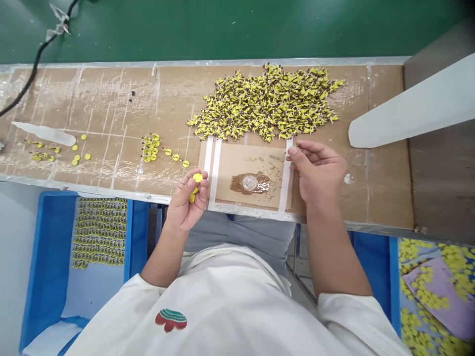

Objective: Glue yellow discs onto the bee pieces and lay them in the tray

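Two yellow discs (195,185) sit in the left hand (187,202), one pinched between thumb and fingertips, another lower in the curled fingers, just above the near edge of the table (111,99). Beside it lies a small board (252,165) framed by white tape strips, with a wet brown blob (251,183) at its middle. The right hand (317,173) hovers over the board's right strip, fingers pinched together on something too small to tell. A big heap of yellow parts (269,101) lies just beyond the board.
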`<state>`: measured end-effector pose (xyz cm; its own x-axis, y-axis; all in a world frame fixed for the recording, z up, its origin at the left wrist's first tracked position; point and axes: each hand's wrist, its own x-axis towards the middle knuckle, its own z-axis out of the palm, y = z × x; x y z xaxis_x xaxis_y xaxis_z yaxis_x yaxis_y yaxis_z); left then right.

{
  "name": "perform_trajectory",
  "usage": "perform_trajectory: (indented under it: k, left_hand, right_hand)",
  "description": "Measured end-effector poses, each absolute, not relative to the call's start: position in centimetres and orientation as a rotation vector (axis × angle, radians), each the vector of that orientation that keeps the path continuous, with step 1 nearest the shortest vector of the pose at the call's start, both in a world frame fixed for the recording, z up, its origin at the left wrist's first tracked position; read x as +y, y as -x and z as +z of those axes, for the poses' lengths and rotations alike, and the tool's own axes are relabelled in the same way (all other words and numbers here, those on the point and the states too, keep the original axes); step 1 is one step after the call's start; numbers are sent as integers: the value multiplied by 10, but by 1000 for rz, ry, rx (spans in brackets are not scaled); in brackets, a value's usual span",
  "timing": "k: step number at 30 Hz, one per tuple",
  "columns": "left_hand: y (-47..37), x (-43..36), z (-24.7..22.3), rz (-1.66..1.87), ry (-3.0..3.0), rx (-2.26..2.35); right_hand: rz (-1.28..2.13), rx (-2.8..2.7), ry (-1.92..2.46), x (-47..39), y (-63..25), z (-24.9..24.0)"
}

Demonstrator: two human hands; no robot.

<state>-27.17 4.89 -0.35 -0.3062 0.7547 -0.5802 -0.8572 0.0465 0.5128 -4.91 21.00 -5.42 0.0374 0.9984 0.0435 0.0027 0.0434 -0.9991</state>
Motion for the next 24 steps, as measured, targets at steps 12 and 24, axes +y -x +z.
perform_trajectory:
  k: [12,24]
  left_hand:
    - [278,75,-19,1474,24,1028]
    - [277,74,-25,1424,-34,1024]
  right_hand:
    - [1544,-803,1162,204,40,-43]
    - [1049,-1071,1225,175,48,-42]
